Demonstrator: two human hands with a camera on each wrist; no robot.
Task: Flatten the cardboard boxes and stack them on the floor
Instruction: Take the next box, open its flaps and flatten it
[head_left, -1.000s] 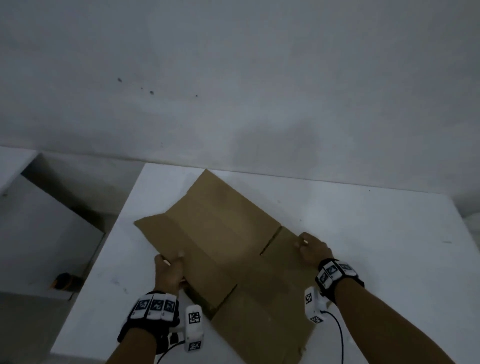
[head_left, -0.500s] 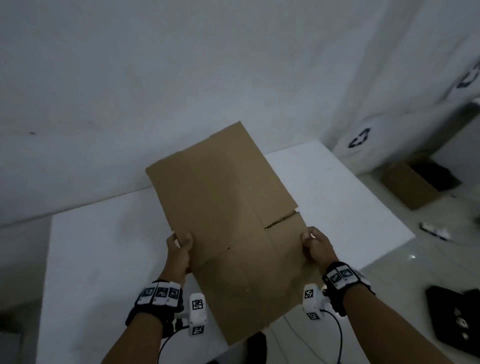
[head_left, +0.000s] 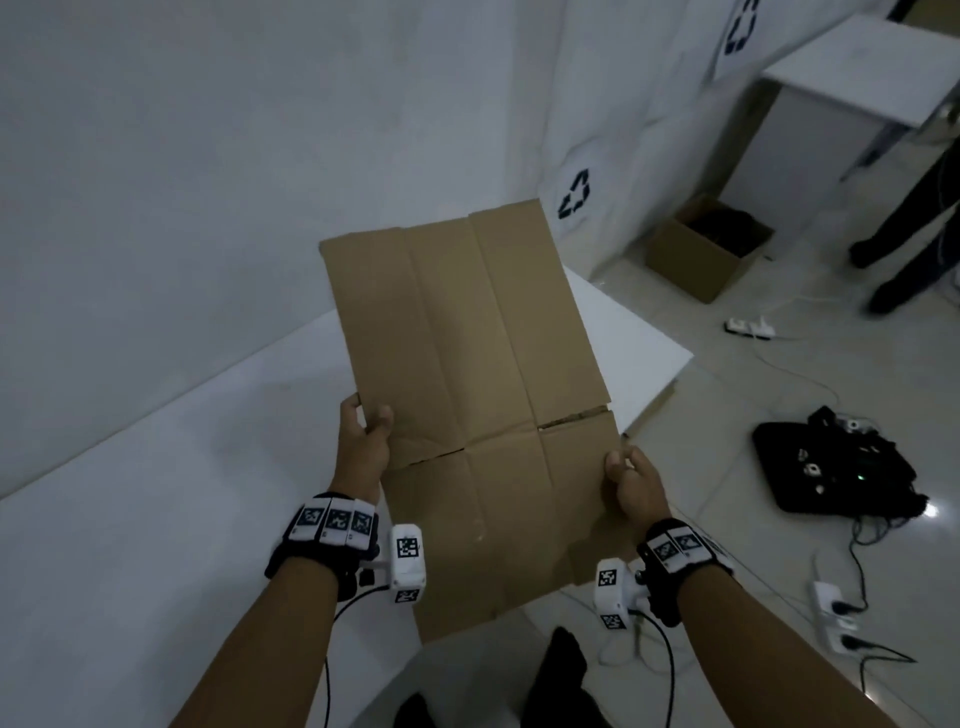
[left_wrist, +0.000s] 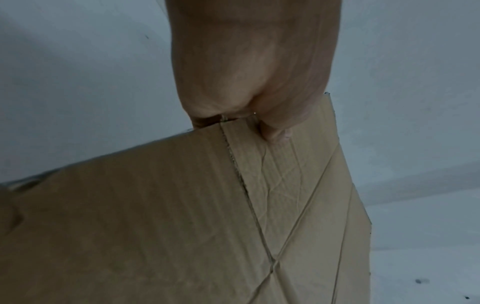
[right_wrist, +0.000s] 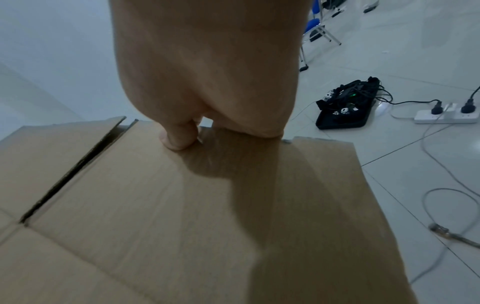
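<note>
I held the flattened cardboard box (head_left: 470, 405) between my two hands, lifted clear of the white table (head_left: 156, 519) that lay under and beyond my left arm. My left hand (head_left: 362, 441) pinched its left edge, thumb on top and fingers beneath, just above the slit between the flaps. My right hand (head_left: 631, 483) gripped the right edge lower down, thumb (right_wrist: 179, 137) pressed on the upper face and the other fingers curled under. The hands were well apart, the sheet spanning the gap between them and reaching away from me past both. Beyond my right hand, on the tiled floor (head_left: 753, 405), stood an open cardboard box (head_left: 701, 260), and nearer that hand lay a black case (head_left: 831, 467) with cables and a white power strip (head_left: 831, 613).
</note>
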